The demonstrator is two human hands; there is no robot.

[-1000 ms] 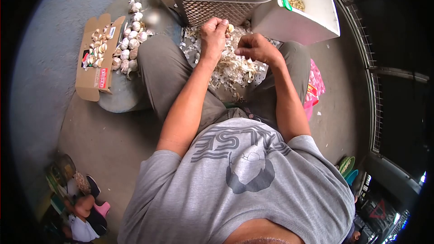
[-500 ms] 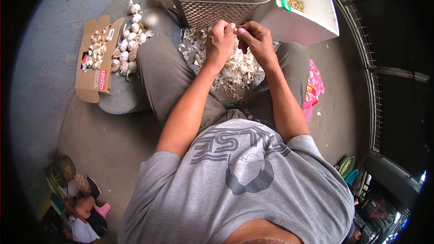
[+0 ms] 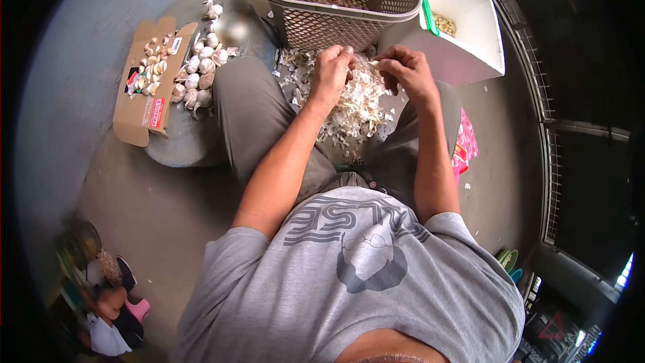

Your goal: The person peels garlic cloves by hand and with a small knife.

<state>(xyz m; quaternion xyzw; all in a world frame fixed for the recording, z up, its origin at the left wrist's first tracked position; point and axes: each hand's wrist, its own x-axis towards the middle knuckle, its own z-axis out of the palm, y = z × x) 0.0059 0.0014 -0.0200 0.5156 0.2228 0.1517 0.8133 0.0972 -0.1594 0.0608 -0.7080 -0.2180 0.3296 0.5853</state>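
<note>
My left hand (image 3: 332, 75) is closed in a pinch above a heap of papery garlic skins (image 3: 357, 107); what sits between its fingers is hidden. A short gap to the right, my right hand (image 3: 411, 75) pinches a small pale bit of garlic skin at its fingertips. Whole garlic bulbs (image 3: 205, 66) lie on a round grey surface (image 3: 171, 151) beyond my left knee. Beside them, loose garlic cloves (image 3: 153, 67) rest on an opened cardboard box (image 3: 138, 117).
Behind the heap stands a tall perforated basket (image 3: 336, 23). To its right is a white box (image 3: 463, 47) with peeled cloves (image 3: 443, 24) inside and a green-handled object (image 3: 430, 17) on its rim. A pink bag (image 3: 466, 141) lies by my right knee. Another person (image 3: 114, 309) sits at lower left.
My hands, together half a second ago, are now apart, the right one drawn to the right. The view has shifted slightly.
</note>
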